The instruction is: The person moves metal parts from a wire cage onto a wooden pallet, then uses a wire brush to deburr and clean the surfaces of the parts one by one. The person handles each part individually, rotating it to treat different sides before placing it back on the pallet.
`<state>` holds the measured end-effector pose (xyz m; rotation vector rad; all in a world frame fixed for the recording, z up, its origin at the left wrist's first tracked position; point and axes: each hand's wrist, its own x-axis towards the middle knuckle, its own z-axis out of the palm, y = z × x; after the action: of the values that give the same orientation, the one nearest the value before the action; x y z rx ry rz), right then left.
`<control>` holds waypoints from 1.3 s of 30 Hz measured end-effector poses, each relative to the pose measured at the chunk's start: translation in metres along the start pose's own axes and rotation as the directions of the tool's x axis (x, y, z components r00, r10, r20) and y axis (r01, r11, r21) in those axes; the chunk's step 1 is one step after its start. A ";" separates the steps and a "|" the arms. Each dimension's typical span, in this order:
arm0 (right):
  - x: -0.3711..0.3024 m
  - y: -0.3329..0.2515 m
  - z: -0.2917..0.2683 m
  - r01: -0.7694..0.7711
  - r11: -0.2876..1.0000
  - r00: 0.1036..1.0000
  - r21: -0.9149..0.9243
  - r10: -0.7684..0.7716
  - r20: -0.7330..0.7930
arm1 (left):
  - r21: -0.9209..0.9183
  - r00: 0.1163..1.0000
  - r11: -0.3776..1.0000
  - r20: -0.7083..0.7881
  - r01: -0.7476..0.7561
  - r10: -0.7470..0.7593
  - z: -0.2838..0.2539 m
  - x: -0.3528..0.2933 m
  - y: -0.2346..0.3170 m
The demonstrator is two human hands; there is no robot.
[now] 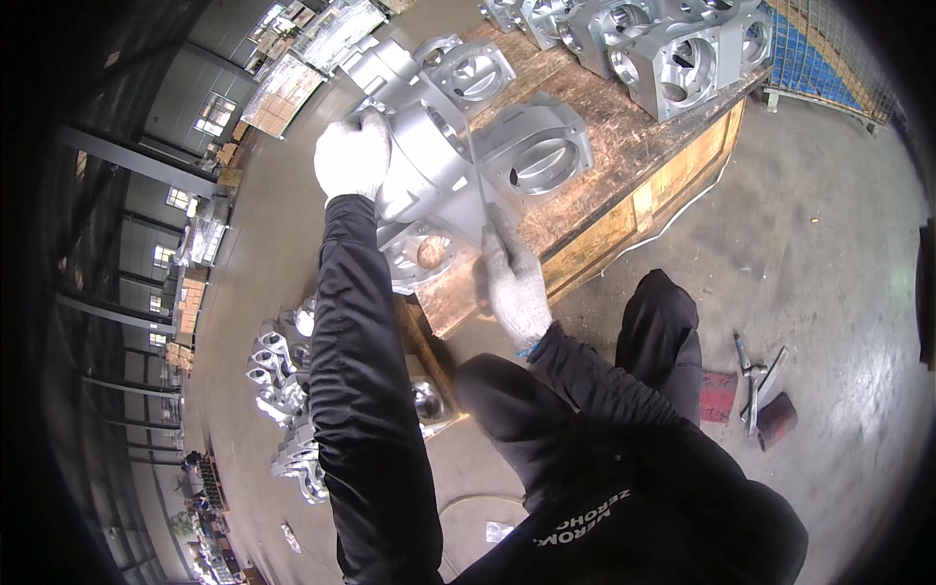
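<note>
My left hand (353,159), in a white glove, is closed on the outer side of a large silver metal casting (425,161), thumb toward its top. The casting has a rounded body and stands at the near left of the wooden crate top (609,161). In my right hand (515,283), also gloved, is a long thin file (478,166), its blade pointing away from me across the casting's right side. More silver castings with round bores, one (536,151) just right of the file and another (466,68) farther back, sit close by.
Several castings (673,63) crowd the crate's far right. A wire-mesh cage (838,58) stands beyond. On the floor at right lie hand tools (753,375) and red abrasive pieces (719,397). More castings (278,380) rest left of my left arm.
</note>
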<state>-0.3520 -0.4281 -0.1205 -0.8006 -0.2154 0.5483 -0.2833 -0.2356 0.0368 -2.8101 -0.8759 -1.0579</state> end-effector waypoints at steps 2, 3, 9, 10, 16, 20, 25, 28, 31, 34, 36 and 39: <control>0.012 -0.022 0.013 -0.067 0.997 0.997 0.043 0.068 -0.024 | -0.025 1.000 1.000 0.003 -0.006 0.006 0.001 -0.007 -0.003; 0.028 -0.018 0.009 -0.036 0.994 0.999 0.100 0.037 -0.010 | -0.052 1.000 0.998 0.007 -0.023 0.024 0.001 -0.005 0.006; 0.018 -0.028 -0.007 -0.136 0.977 0.990 0.163 0.139 -0.005 | -0.082 0.996 0.995 -0.065 -0.060 0.054 -0.021 -0.041 0.026; 0.030 -0.035 -0.013 -0.163 0.971 0.987 0.175 0.162 0.023 | -0.130 0.992 0.987 -0.090 -0.094 0.083 -0.021 -0.043 0.028; 0.025 -0.063 -0.065 -0.302 0.945 0.918 -0.128 0.325 0.226 | -0.092 0.979 0.988 -0.171 -0.127 0.110 -0.031 -0.074 0.034; 0.067 -0.073 -0.071 -0.194 0.971 0.904 -0.136 0.231 0.360 | -0.288 0.973 0.941 -0.193 -0.176 0.123 -0.030 -0.082 0.042; 0.053 -0.094 -0.102 -0.269 0.920 0.849 -0.287 0.367 0.381 | -0.180 0.926 0.936 -0.290 -0.301 0.242 -0.035 -0.094 0.043; 0.088 -0.108 -0.080 -0.054 0.889 0.850 -0.456 0.281 0.446 | -0.288 0.971 0.941 -0.206 -0.177 0.120 -0.033 -0.093 0.041; 0.089 -0.125 -0.094 0.013 0.874 0.804 -0.486 0.279 0.525 | -0.288 0.962 0.940 -0.249 -0.182 0.110 -0.037 -0.092 0.038; 0.080 -0.148 -0.116 -0.039 0.812 0.808 -0.582 0.368 0.460 | -0.287 0.949 0.946 -0.310 -0.148 0.054 -0.027 -0.090 0.040; 0.093 -0.149 -0.096 0.114 0.713 0.816 -0.691 0.330 0.475 | -0.266 0.928 0.945 -0.363 -0.188 0.083 -0.026 -0.089 0.032; 0.108 -0.143 -0.088 0.189 0.753 0.794 -0.631 0.260 0.549 | -0.290 0.958 0.948 -0.283 -0.134 0.049 -0.024 -0.087 0.032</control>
<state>-0.1724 -0.5053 -0.0789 -1.3085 -1.0586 0.7785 -0.3355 -0.3108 0.0076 -2.7982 -0.5889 -1.6436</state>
